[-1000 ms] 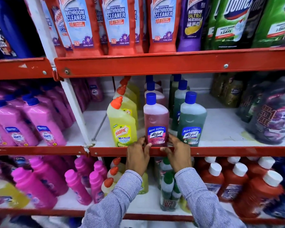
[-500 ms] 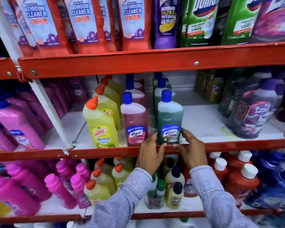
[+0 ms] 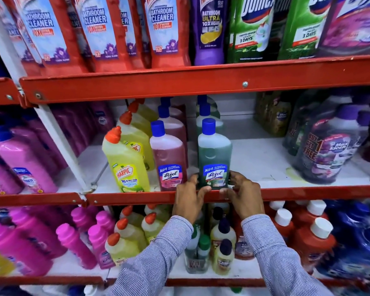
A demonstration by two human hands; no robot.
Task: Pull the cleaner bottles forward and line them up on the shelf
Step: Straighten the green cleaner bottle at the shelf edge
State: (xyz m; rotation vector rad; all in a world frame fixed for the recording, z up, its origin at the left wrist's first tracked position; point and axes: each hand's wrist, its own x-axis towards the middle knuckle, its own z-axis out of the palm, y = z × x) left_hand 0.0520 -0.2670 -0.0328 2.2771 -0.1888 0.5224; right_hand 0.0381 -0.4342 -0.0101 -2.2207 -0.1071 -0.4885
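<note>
Two hands (image 3: 190, 197) (image 3: 244, 199) around one green bottle (image 3: 214, 154).

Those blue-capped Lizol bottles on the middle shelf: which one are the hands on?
The green front bottle, right of the pink front bottle. The left hand and right hand flank its base at the shelf edge; the pink one stands untouched.

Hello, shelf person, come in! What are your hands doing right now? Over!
Left hand and right hand gripping base of green bottle, at shelf lip. Pink bottle and yellow bottle alongside. Nothing blocking.
</note>
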